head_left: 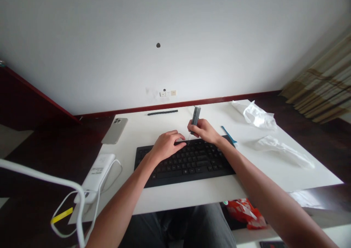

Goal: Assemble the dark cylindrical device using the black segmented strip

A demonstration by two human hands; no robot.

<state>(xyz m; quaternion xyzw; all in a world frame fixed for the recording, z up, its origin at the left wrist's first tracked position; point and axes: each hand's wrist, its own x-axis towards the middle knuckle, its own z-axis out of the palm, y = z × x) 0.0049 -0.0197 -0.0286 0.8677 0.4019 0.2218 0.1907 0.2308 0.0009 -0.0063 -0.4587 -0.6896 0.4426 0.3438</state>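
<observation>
A black keyboard (189, 164) lies in front of me on the white table. My right hand (202, 129) is closed around a grey keycap puller (195, 117), held upright over the keyboard's far edge. Thin wire loops at its lower end reach down to the top row of keys. Just left of these wires, my left hand (168, 145) rests over the keyboard's upper left part. Its thumb and index finger are apart, with nothing visible between them. Some keys are hidden under both hands and forearms.
A narrow dark bumpy strip (162, 112) lies behind the keyboard. Right of it are a blue brush-like tool (229, 134) and crumpled white plastic (259, 116). On the left are a phone (115, 131) and a white power bank (95, 175) with a cable. A white tube (41, 175) crosses the lower left.
</observation>
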